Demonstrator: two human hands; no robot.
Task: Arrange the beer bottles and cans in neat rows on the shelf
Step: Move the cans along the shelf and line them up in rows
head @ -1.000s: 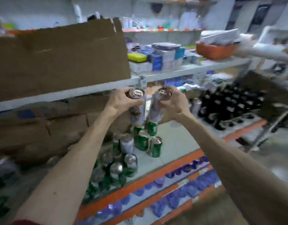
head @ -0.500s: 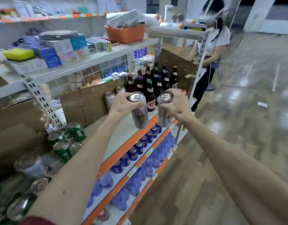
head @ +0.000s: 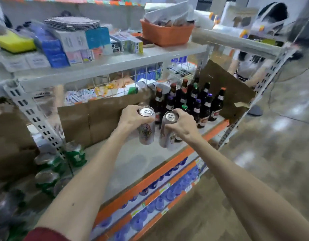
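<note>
My left hand (head: 132, 117) grips a tall silver can (head: 146, 131) by its top, and my right hand (head: 182, 124) grips a second silver can (head: 168, 136) the same way. Both cans hang upright, side by side, over the white shelf (head: 132, 164) with the orange front edge. Just behind them stand several dark beer bottles (head: 193, 101) in a cluster at the shelf's right end. Green cans (head: 75, 153) lie and stand in a loose pile at the left, beyond the upright post.
Brown cardboard (head: 91, 122) lines the shelf's back, and another piece (head: 225, 91) stands at its right end. The upper shelf holds boxes and an orange basket (head: 165, 34). Blue bottles (head: 160, 202) fill the lower shelves. A person (head: 251, 66) stands at the far right on the glossy floor.
My view has swung right from the green cans to the bottle end. Both hands have carried their silver cans along and lowered them toward the shelf before the bottles.
</note>
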